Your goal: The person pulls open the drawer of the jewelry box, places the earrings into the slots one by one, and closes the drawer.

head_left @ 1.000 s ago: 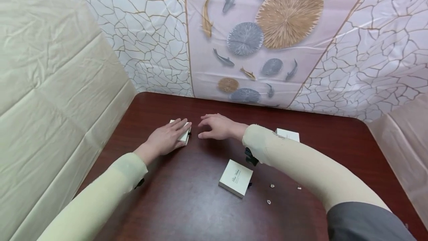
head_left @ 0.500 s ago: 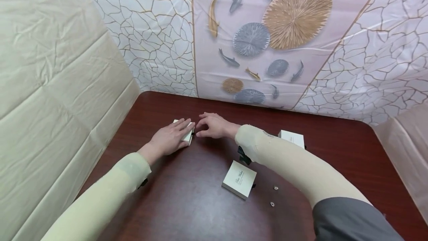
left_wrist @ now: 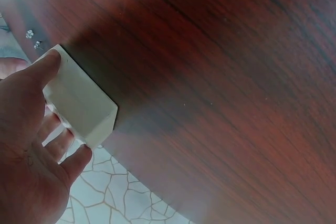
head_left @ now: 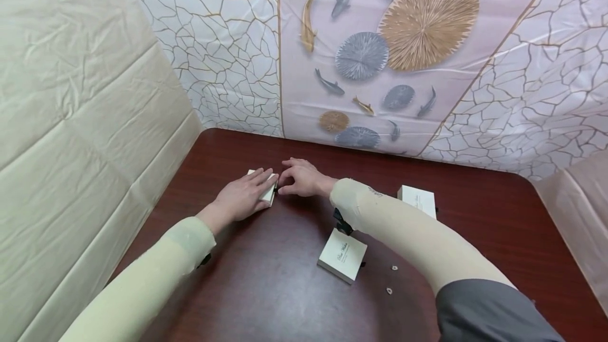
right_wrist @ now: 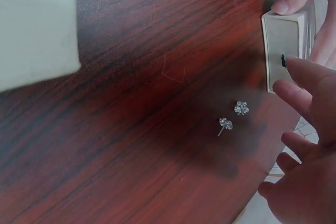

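Observation:
In the head view my left hand [head_left: 239, 197] lies over a small white box [head_left: 269, 195] at the back left of the table. The left wrist view shows its thumb along one side of the box [left_wrist: 81, 98] and fingers on the opposite side. My right hand [head_left: 305, 178] is at the box's right end, fingers bent. One fingertip meets the dark pull tab [right_wrist: 283, 60] on the end face, seen in the right wrist view, and another is just below, apart from it. Two flower-shaped stud earrings, one upright [right_wrist: 241, 108] and one tipped [right_wrist: 225, 124], lie beside the box.
A white box with script lettering [head_left: 343, 255] lies at mid-table, below my right wrist. Another white box [head_left: 418, 200] is partly behind my right forearm. Two small earrings [head_left: 394, 267] lie right of the nearer box. Patterned cloth [head_left: 228, 67] hangs behind the dark wooden table [head_left: 266, 289].
My right hand has closed the gap to the box's tabbed end. My left hand stays on the box. The head view has shifted slightly.

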Demonstrator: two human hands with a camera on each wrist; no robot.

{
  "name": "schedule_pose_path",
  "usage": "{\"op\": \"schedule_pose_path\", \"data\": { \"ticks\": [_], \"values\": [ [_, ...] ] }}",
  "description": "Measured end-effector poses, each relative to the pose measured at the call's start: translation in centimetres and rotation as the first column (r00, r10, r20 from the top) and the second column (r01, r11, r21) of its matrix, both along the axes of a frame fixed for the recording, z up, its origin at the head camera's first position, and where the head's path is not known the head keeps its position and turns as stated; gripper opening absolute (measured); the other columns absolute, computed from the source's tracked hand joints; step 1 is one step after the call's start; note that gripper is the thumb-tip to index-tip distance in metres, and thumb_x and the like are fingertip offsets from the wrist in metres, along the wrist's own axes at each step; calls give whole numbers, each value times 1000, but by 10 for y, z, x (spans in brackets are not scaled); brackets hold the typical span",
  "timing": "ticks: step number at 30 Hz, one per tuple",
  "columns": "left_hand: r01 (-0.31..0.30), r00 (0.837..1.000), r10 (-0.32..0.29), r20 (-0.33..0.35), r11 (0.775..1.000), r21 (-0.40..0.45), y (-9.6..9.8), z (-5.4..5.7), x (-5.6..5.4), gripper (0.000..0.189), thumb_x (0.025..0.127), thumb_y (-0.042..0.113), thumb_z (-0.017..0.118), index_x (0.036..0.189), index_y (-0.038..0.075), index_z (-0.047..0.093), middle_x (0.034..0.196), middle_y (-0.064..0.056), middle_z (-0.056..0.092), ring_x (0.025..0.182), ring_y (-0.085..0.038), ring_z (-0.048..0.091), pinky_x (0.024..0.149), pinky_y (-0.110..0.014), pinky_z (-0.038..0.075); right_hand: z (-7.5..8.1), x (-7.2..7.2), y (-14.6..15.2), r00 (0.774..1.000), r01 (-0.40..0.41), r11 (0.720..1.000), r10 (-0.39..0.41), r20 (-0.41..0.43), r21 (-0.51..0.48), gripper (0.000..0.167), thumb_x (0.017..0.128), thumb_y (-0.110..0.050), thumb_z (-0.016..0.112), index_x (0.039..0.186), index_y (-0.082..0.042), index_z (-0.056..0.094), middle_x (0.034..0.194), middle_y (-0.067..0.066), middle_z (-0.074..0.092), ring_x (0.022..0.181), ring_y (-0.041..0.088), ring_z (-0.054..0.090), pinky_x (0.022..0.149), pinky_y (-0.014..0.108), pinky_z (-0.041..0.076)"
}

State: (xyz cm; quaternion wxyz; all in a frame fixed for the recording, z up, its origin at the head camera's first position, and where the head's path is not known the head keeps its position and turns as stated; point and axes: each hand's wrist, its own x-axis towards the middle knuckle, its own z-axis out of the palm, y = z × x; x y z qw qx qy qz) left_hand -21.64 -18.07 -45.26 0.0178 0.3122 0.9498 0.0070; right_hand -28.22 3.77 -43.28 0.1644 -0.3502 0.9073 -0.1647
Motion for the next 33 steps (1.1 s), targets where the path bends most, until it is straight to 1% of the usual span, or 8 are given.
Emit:
{"op": "schedule_pose_path", "data": {
  "ticks": [6, 13, 21, 28, 33],
  "values": [
    [-3, 1000, 3, 7, 1000, 6, -1, 1, 0, 71, 105, 34, 70, 164, 5, 42, 169, -19, 40, 156, -39, 38, 124, -50, 38, -4, 0, -4, 1000, 18, 1000, -18, 2, -21, 21, 101, -27, 74, 114, -11, 80, 165, 23, 45, 158, 42, 32, 129, 61, 24],
    [-9, 1000, 9, 10, 1000, 8, -1, -1, 0, 71, 105, 33, 70, 163, 4, 43, 169, -19, 40, 156, -39, 38, 125, -50, 37, -10, -1, -8, 999, 37, 999, -37, -4, -38, 15, 100, -25, 74, 106, -12, 79, 162, 20, 49, 155, 36, 38, 127, 57, 28],
    [-18, 1000, 18, 8, 1000, 0, -1, 0, 1, 72, 105, 35, 70, 163, 3, 42, 169, -18, 40, 156, -38, 39, 124, -49, 39, -16, 0, -12, 998, 66, 993, -68, -17, -99, 10, 96, -21, 77, 93, -12, 78, 156, 18, 56, 148, 37, 46, 121, 55, 37],
    [-18, 1000, 18, 7, 1000, 0, -1, -1, 1, 72, 105, 34, 70, 163, 2, 42, 169, -18, 40, 156, -37, 39, 124, -48, 39, -17, 3, -15, 997, 83, 992, -83, 4, -92, 15, 97, -22, 77, 87, -11, 79, 157, 16, 55, 148, 37, 45, 123, 53, 34],
    [-19, 1000, 19, 5, 1000, 12, -2, -2, 0, 73, 104, 34, 71, 163, 2, 42, 169, -19, 41, 156, -37, 39, 124, -48, 38, -19, 3, -15, 996, 80, 992, -82, -19, -94, 16, 97, -19, 76, 83, -12, 77, 157, 16, 55, 147, 37, 46, 123, 52, 35]
  ]
}}
